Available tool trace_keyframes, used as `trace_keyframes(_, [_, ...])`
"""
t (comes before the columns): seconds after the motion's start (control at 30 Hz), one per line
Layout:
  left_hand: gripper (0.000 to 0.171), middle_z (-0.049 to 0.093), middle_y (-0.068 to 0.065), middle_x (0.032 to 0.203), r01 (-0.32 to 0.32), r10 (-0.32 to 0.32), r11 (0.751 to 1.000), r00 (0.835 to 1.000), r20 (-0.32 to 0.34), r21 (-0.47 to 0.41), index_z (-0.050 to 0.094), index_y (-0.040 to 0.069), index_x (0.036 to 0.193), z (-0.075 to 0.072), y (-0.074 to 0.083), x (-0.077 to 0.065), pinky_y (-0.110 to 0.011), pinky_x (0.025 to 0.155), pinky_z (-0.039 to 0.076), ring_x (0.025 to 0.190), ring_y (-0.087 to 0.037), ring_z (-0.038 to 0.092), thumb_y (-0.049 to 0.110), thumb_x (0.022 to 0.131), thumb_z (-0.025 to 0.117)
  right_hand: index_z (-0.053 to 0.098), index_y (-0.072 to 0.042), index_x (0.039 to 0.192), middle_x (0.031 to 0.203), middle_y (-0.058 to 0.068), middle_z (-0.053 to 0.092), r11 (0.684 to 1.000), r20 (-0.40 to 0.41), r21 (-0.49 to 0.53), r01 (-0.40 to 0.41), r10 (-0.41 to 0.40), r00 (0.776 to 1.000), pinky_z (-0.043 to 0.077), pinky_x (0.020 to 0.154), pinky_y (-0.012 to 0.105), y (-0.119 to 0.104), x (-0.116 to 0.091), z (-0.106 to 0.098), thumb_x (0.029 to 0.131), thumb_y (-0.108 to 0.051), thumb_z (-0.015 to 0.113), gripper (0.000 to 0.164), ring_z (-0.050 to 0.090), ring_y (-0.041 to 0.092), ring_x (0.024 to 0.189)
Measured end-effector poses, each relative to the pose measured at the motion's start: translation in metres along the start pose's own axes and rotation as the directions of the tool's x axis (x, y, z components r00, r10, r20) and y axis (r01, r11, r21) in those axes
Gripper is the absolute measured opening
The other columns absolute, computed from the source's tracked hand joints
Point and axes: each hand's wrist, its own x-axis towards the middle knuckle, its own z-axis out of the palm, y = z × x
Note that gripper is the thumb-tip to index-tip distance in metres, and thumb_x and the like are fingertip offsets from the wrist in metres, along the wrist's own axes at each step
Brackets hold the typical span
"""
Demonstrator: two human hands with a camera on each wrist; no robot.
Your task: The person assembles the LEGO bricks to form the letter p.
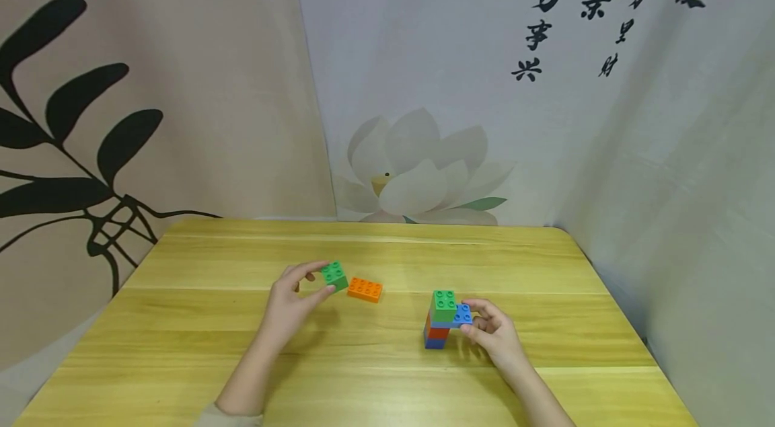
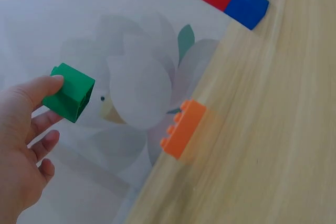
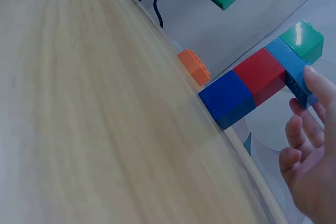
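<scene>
My left hand (image 1: pixel 289 306) pinches a green building brick (image 1: pixel 334 276) between thumb and fingers, held up off the table in the left wrist view (image 2: pixel 71 92). Just right of it an orange brick (image 1: pixel 365 290) lies flat, studs up. My right hand (image 1: pixel 498 336) pinches the overhanging end of a light blue brick (image 1: pixel 463 314) in a small stack. From the bottom, that stack has a dark blue brick (image 3: pixel 227 99), a red brick (image 3: pixel 261 75), the light blue one and a green brick (image 3: pixel 303 42) on top. The light blue brick juts out to the right.
The bricks are on a wooden table (image 1: pixel 375 386). Behind it hangs a pale cloth (image 1: pixel 424 64) with a printed lotus and dark characters. Another cloth (image 1: pixel 230 77) with dark printed leaves hangs at the left.
</scene>
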Motion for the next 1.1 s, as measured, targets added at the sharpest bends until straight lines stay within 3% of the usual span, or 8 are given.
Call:
trace_keyframes(0.53, [0.041,0.059,-0.001,0.098,-0.073,0.076,0.995,0.996,0.04,-0.075,0.069,0.018,0.114,0.022,0.028,-0.002,-0.042,0.077,0.033,0.094,-0.022,0.048,0.013,0.076,0.082,0.046,0.014,0.126,0.093,-0.001,0.064,1.0,-0.009,-0.024,-0.008,0.008,1.0,0.043,0.057,0.021,-0.003,-0.001,0.001,0.085,-0.001,0.069,0.05,0.05,0.008,0.066])
trace_keyframes(0.77, [0.042,0.059,-0.002,0.102,-0.057,0.065,0.991,0.996,0.065,-0.121,0.069,0.017,0.115,0.034,0.042,-0.002,-0.044,0.08,0.032,0.096,-0.021,0.047,0.013,0.075,0.082,0.046,0.014,0.125,0.104,0.001,0.065,0.999,-0.005,0.009,0.032,-0.032,0.999,0.043,0.057,0.021,-0.003,-0.001,0.002,0.085,0.004,0.067,0.047,0.051,0.008,0.067])
trace_keyframes(0.9, [0.042,0.058,-0.002,0.1,-0.053,0.066,0.988,0.994,0.086,-0.144,0.069,0.017,0.115,0.044,0.048,-0.002,-0.042,0.082,0.035,0.094,-0.02,0.047,0.011,0.075,0.082,0.046,0.014,0.125,0.105,0.001,0.064,0.998,0.015,0.021,0.055,-0.055,0.998,0.043,0.057,0.021,-0.002,-0.001,0.002,0.085,0.005,0.066,0.044,0.052,0.007,0.068])
trace_keyframes(1.1, [0.041,0.058,-0.001,0.099,-0.094,0.112,0.986,0.986,0.127,-0.137,0.07,0.022,0.115,0.058,0.061,0.001,-0.032,0.073,0.043,0.093,-0.022,0.049,0.012,0.077,0.081,0.044,0.016,0.125,0.107,0.001,0.063,0.997,0.037,0.032,0.07,-0.072,0.997,0.043,0.057,0.021,-0.001,-0.001,0.0,0.087,0.006,0.064,0.044,0.051,0.007,0.068])
